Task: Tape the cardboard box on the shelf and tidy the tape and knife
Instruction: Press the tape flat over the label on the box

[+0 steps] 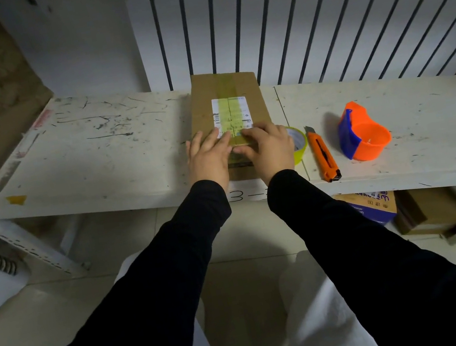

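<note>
Both hands flat on the near end of the cardboard box [228, 111] on the white shelf [95, 153] — left hand [209, 157] and right hand [269, 147] with fingers [209, 142] spread, pressing a yellowish tape strip [228, 105] along the lid. Tape roll [297, 142] just right of the right fingers, partly hidden; orange knife [322, 153] beside it — orange-blue dispenser [363, 135] farther right.

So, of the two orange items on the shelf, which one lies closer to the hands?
The orange utility knife, a long flat cutter just right of the tape roll. The orange-and-blue tape dispenser sits farther right.
</note>
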{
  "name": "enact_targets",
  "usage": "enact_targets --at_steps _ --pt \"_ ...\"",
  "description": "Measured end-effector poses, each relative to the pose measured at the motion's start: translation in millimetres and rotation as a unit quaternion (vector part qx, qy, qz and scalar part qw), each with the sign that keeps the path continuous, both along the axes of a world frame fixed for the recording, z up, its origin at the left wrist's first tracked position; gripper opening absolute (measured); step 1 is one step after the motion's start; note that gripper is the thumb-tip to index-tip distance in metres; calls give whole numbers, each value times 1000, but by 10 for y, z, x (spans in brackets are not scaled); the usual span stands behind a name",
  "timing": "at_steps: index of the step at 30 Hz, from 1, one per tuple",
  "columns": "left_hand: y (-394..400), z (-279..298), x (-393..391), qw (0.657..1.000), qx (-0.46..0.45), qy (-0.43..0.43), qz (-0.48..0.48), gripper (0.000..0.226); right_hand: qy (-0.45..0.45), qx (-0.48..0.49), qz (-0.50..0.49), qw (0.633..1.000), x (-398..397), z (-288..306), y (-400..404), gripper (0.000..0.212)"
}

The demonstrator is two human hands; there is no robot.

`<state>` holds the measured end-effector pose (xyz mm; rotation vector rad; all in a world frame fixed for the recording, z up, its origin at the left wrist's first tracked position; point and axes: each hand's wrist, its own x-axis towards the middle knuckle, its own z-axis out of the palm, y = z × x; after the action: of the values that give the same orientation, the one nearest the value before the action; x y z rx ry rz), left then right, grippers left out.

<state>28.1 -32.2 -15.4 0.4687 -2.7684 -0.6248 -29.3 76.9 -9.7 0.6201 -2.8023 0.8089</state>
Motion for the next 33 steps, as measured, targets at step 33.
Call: enact_targets --at_steps 33 --pt "-71 -49 -23 999 7 39 -7 50 21 12 12 1000 13 -80 -19 50"
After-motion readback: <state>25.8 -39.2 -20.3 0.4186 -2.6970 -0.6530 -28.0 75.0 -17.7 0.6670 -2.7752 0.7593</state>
